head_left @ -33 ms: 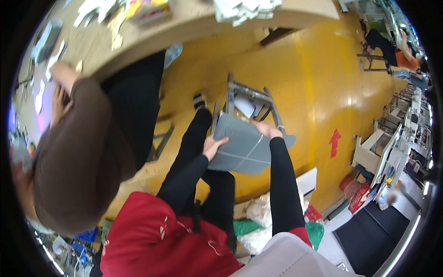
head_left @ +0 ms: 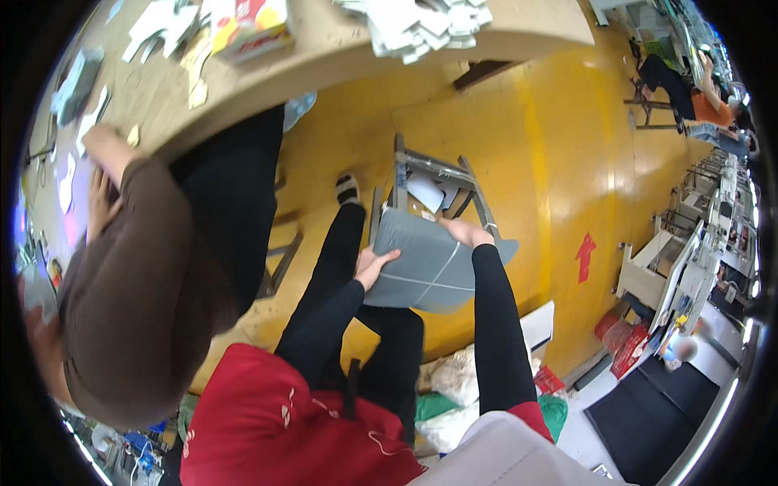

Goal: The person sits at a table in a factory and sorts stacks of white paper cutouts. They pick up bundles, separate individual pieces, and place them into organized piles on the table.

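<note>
Yellow workshop floor (head_left: pixel 519 146), wooden worktable (head_left: pixel 340 61) along the upper edge. Grey tied bundle (head_left: pixel 429 263) rests atop metal stool frame (head_left: pixel 438 174): left hand (head_left: pixel 374 266) grasps its near-left edge, right hand (head_left: pixel 466 235) presses its far edge, steadying it. Brown-sleeved co-worker (head_left: pixel 138 267) at the table.

You see a bright, evenly lit scene; the yellow floor (head_left: pixel 519 146) shines with soft glare on the far right. Shadows are weak. The fisheye bends the table edge (head_left: pixel 340 69) strongly, and a black rim surrounds everything. Near the edges, details become blurred and stretched.
</note>
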Demonstrator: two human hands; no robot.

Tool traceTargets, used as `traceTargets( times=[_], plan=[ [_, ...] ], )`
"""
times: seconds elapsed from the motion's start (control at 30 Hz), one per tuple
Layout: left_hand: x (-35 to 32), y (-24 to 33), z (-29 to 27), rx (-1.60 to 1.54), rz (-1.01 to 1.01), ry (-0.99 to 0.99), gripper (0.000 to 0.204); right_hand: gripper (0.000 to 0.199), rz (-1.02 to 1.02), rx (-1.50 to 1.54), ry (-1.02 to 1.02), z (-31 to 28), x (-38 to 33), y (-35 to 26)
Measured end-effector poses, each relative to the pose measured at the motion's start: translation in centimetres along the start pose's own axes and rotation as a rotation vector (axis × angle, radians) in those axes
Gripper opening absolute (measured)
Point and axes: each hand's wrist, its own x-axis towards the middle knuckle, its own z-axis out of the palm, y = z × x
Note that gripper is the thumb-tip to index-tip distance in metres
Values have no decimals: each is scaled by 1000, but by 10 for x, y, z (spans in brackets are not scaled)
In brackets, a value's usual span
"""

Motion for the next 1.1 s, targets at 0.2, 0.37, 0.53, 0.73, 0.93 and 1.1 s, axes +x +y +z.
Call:
traceTargets(
  times=[0.2, 0.37, 0.53, 0.73, 0.93, 1.1],
  plan=[
    [89, 43, 26, -431, -225, 20, 57, 75, -37, -204, -138, -114, 81, -50],
    [153, 73, 50, -469, -215, 37, 59, 66, -176, -332, -165, -191, 158, -75],
    [209, 120, 67, -457, -262, 300, 74, 50, -486, -467, 260, -237, 204, -92],
    [281, 136, 49, -158, -362, 440, 87, 37, -712, -469, 768, -249, 264, -96],
    [221, 117, 63, -214, -88, 460, 72, 43, -718, -486, 764, -241, 219, -76],
    [101, 191, 21, -325, 4, 580, 24, 13, -857, -22, 1263, -268, 38, -66]
  ],
)
